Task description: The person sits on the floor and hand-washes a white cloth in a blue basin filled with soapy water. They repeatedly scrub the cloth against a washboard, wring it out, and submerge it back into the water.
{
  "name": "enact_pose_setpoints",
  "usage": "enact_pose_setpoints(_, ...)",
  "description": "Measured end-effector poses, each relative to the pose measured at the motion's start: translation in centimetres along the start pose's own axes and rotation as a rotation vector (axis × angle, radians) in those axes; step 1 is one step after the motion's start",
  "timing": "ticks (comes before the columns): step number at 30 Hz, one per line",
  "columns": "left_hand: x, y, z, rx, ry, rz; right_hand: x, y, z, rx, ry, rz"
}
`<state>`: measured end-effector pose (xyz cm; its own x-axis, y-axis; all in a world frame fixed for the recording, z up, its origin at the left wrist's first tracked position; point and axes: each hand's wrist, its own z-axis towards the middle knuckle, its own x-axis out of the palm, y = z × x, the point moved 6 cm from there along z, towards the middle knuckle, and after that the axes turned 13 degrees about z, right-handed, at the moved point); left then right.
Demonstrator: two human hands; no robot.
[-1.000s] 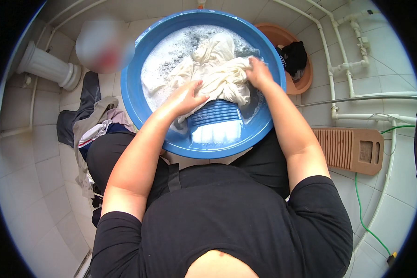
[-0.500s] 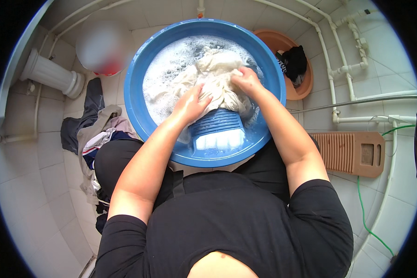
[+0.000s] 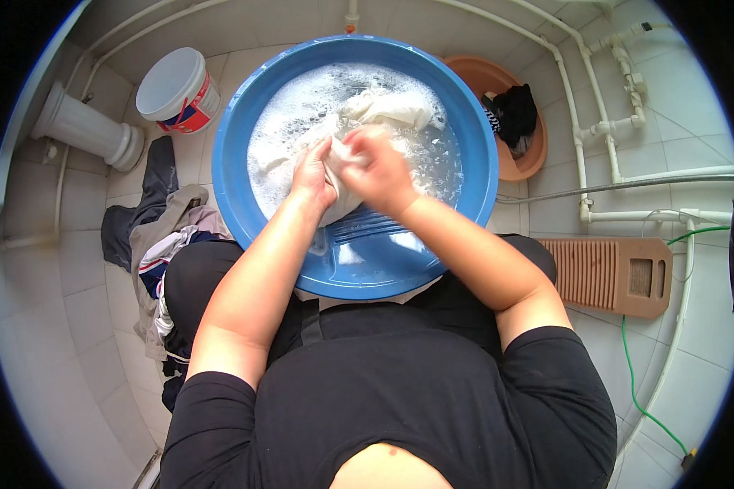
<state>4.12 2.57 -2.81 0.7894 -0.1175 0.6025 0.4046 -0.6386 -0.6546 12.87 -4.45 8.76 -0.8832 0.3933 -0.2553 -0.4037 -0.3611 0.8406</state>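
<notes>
A wet white garment (image 3: 387,107) lies partly in sudsy water inside a large blue basin (image 3: 230,175) in front of me. My left hand (image 3: 314,173) is closed round a gathered part of the cloth. Pressed against the same bunch, my right hand (image 3: 377,169) is smeared by motion, though it appears to grip the cloth too. Just below the hands, the basin's built-in ribbed washboard (image 3: 383,228) shows, partly covered by the right forearm. How much of the garment lies under the foam is hidden.
A white bucket (image 3: 171,81) and a white pedestal (image 3: 86,126) stand at the far left. Piled clothes (image 3: 167,224) lie left of my knee. On the right are a brown washboard (image 3: 607,273), a green cord (image 3: 632,367) and an orange basin (image 3: 473,73) holding dark clothing (image 3: 515,114).
My right hand has moved left, close to my left hand. The cloth has been drawn off the ribbed part and bunched between the hands.
</notes>
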Motion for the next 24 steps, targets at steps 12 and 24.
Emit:
enact_pose_setpoints(12,-0.6,6.2,-0.5,0.0,0.372,-0.134,1.4,-1.2,-0.9,0.122,-0.007,-0.172)
enact_pose_setpoints(24,0.6,5.9,-2.3,-0.061,0.196,-0.151,2.5,0.1,-1.7,0.073,0.019,-0.095)
